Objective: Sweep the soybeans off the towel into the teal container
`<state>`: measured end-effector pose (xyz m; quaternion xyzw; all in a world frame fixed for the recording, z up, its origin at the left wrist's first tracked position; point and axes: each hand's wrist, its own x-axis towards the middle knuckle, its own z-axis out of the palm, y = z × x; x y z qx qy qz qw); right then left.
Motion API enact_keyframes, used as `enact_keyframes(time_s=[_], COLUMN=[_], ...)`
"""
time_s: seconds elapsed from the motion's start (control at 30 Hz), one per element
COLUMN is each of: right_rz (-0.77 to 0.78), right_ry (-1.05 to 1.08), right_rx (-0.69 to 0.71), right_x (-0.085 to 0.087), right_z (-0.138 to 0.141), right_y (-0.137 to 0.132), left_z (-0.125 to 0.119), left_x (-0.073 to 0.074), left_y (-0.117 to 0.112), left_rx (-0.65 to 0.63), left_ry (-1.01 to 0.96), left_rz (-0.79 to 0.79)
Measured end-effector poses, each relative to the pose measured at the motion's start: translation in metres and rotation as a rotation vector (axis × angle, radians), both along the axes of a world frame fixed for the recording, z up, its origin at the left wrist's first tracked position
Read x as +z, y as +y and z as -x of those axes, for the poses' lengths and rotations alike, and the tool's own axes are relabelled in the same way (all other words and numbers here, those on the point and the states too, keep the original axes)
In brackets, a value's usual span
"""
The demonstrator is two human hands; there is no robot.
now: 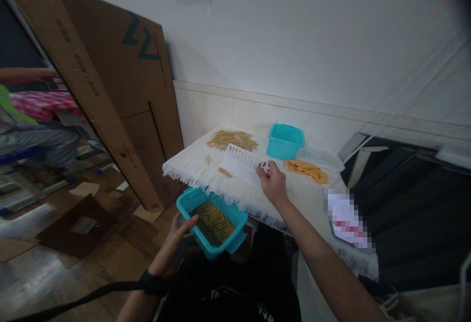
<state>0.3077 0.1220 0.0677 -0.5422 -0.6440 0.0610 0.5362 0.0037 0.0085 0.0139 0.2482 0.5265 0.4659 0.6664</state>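
Note:
My left hand (178, 238) grips the near left rim of a teal plastic tub (241, 219), thumb over the edge. The tub hangs just below the table's fringed edge and holds many soybeans (215, 221). My right hand (273, 181) is closed on the right end of a white slotted plastic divider (243, 165), which rests on the cloth. A small group of beans (225, 172) lies by the divider's left end. Behind it a larger heap of beans (231, 140) is spread on the white tablecloth (195, 165).
A second teal tub (285, 140) stands at the back, beside a clear plastic lid (320, 159) and a yellow cloth (307, 170). A phone (348, 219) lies at the right. A tall cardboard box (121, 91) flanks the table's left; another person (37, 131) is beyond it.

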Motion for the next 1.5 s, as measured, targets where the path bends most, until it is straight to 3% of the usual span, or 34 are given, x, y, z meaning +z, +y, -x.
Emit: enact_keyframes(time_s=[0.2,0.87,1.27,1.5], right_rz=[0.003,-0.010,0.011,0.016], right_ry=[0.001,0.054,0.055,0.070], right_rx=[0.012,0.000,0.049,0.056], right_x=[0.000,-0.002,-0.001,-0.003], right_z=[0.001,-0.001,-0.001,-0.003], right_y=[0.000,0.002,0.000,0.000], left_z=[-0.005,0.003,0.000,0.001], left_x=[0.012,-0.005,0.004,0.001], left_y=[-0.007,0.004,-0.001,0.001], left_rx=[-0.027,0.020,0.020,0.028], left_ry=[-0.004,0.022,0.001,0.019], left_rz=[-0.032,0.031,0.028,0.029])
